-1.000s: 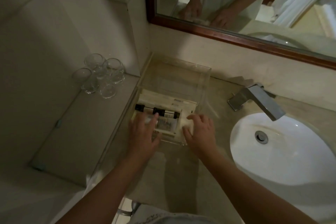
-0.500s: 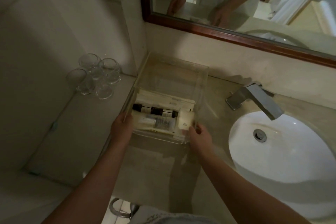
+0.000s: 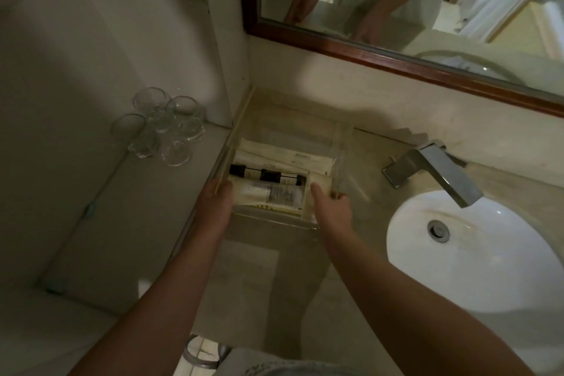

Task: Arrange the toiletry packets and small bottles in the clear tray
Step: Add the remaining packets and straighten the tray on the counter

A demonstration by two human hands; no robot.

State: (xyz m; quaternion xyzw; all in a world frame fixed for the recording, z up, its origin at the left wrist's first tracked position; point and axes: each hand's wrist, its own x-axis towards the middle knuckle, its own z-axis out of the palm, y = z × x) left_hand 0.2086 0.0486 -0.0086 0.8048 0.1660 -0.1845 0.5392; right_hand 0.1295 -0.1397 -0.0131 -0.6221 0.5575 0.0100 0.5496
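The clear tray (image 3: 343, 137) stands in the counter's back left corner, under the mirror. Inside lie white toiletry packets (image 3: 283, 154) at the back, two small bottles with black caps (image 3: 265, 175) in a row, and a pale tube (image 3: 271, 192) in front of them. A small cream packet (image 3: 322, 185) stands at the tray's right end. My left hand (image 3: 215, 207) grips the tray's near left side. My right hand (image 3: 331, 207) grips its near right corner, thumb inside the wall.
Several upturned drinking glasses (image 3: 158, 128) are grouped on the lower ledge to the left. A metal tap (image 3: 439, 172) and white basin (image 3: 476, 250) lie to the right. The wood-framed mirror (image 3: 396, 52) runs along the wall behind.
Both hands have left the items inside and moved out to the tray's two near sides. The tray now sits further back toward the corner.
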